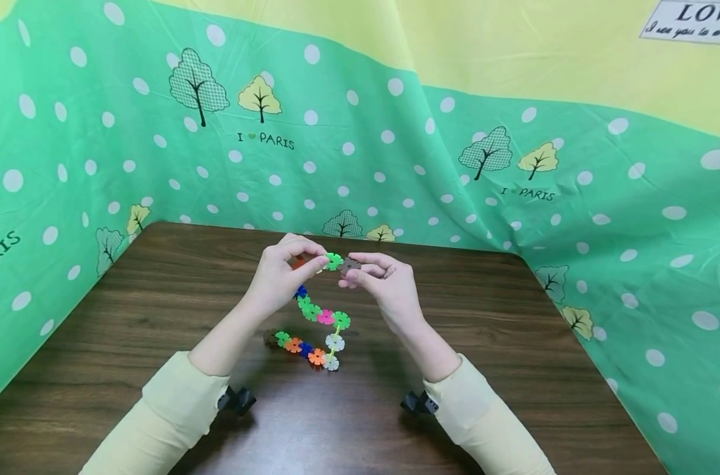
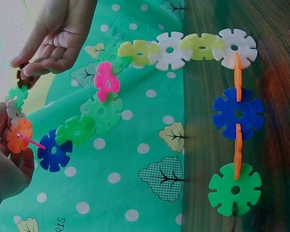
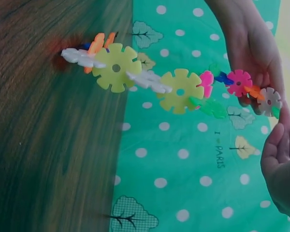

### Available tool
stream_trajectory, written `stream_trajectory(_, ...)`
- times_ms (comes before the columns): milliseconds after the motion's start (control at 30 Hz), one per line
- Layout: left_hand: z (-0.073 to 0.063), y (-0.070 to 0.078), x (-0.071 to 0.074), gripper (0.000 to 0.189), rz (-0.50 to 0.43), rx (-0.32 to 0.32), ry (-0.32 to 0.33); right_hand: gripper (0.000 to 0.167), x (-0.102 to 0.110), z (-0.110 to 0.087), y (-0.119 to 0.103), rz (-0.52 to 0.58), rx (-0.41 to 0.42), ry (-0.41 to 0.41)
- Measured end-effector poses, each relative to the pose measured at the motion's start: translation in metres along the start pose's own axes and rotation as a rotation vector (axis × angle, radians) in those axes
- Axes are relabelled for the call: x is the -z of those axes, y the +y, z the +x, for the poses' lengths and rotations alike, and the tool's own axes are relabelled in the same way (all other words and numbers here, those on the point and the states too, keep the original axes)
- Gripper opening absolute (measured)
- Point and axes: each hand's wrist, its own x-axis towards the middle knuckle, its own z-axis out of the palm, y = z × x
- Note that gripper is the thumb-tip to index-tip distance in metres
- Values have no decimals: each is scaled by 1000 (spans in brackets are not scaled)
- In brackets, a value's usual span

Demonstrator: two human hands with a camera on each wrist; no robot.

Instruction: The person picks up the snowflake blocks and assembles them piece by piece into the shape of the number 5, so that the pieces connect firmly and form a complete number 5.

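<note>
A chain of colourful plastic snowflake discs hangs from my left hand [image 1: 277,274] and loops down to the table. The thumb and fingers of that hand pinch it near its upper end, around the white disc [image 2: 14,112] and the orange disc [image 2: 20,137]. Beyond them, a green disc [image 1: 333,262] sticks out toward the right. My right hand [image 1: 392,284] pinches a brown disc [image 1: 349,266] at the green one's edge, and the two overlap in the head view. Lower down come a blue disc [image 2: 54,151], a pink disc [image 2: 107,82] and several others, ending in another brown disc [image 1: 271,338].
The dark wooden table [image 1: 484,343] lies under both forearms. A green and yellow curtain [image 1: 360,158] with dots and trees surrounds its back and sides. Black wrist cameras sit at the left cuff [image 1: 237,400] and the right cuff [image 1: 419,403].
</note>
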Motion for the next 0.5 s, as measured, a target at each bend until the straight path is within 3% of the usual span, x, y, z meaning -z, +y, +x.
stream_trajectory(300, -1, 2, 0, 7, -30, -57, 6, 34, -4, 0, 0, 206, -73, -28)
stream_trajectory(500, -1, 3, 0, 7, -13, -62, 9, 30, -5, -1, 3, 219, -96, -29)
